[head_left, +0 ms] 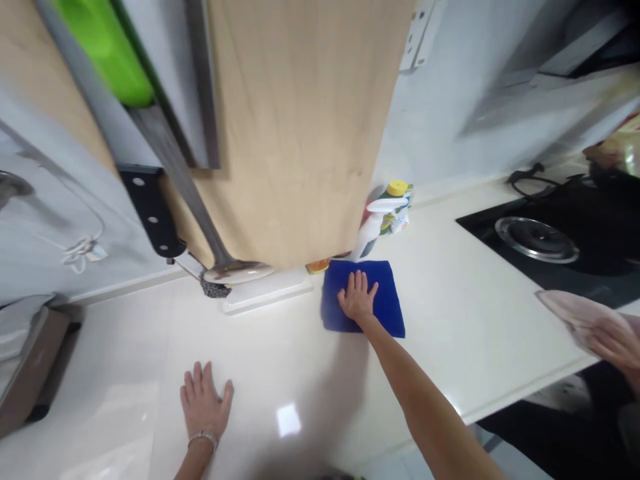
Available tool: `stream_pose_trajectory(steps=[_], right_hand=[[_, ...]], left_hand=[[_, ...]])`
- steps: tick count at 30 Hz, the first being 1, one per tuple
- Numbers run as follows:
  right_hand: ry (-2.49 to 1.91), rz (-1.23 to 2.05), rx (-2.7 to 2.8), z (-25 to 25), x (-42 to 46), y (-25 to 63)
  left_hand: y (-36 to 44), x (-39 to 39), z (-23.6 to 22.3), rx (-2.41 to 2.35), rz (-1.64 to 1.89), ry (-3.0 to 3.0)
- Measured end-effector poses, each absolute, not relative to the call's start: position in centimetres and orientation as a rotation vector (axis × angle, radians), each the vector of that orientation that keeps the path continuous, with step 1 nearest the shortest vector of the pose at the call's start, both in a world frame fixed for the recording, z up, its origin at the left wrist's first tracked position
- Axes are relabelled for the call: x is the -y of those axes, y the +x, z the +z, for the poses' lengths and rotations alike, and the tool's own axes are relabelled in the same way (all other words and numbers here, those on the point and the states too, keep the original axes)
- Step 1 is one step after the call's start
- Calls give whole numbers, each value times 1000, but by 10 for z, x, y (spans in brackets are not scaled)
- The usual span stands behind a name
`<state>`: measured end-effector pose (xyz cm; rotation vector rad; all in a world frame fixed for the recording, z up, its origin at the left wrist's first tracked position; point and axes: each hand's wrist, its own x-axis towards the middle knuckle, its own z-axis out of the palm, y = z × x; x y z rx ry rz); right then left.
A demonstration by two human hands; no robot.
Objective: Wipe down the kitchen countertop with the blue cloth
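Green-handled utensil (pixel 163 143) hangs closest to cam, upper L, in front of wood panel (pixel 300 133); black riveted knife handle (pixel 153 210) just beside it.

R hand (pixel 357 297): fingers spread, palm down, pressed flat on blue cloth (pixel 387 300). No grip, just contact from above. Cloth is directly under fingers + palm, sticks out both sides, more on the R side than on the thumb side. Fingertips sit near its far edge; wrist crosses toward near edge. Cloth lies flat, approx. square, on white surface (pixel 280 360), below lower R end of panel in view.

L hand (pixel 204 403): fingers also spread, flat on bare surface, well apart from cloth, nothing held. Bracelet (pixel 204 437) on wrist.

Next out: white spray bottle (pixel 369 233) stands just past cloth's far edge, w/ yellow-capped container (pixel 397 188) behind, partly hidden. Small orange item (pixel 318 266) near cloth's far L corner; too little visible to ID. White slab (pixel 270 290) L of that, partly under the hanging stuff.

Far R: black cooktop (pixel 500 257) w/ round metal burner (pixel 537 239). Co-worker's hand (pixel 613 343) on pale pink cloth (pixel 575 310) near front edge, by cooktop; can't tell if pinched or just pressed. Far L: brownish box-like unit (pixel 35 373) on surface, cut off by frame. Socket strip (pixel 420 37) on wall, top, R of panel.
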<state>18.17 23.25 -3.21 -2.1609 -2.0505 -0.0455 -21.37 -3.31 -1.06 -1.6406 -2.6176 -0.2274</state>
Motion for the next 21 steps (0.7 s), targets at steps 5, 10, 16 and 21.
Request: stream_pose_trajectory(steps=[5,10,16,21], right_hand=[[-2140,-54,2007,-34,-237,174],[-2076,-102,2066,-35,-209,170],[-1981,-123,2168,-34,-134,142],[-1857,-50,2272,-31,-66,113]], left_hand=[[-216,37,-11,2642,-269,-1648],[-216,38,-11,2627,-335,-1653],[-215,37,-9,2608,-340,-1663],[-212,36,-7,2664,-336,-1652]])
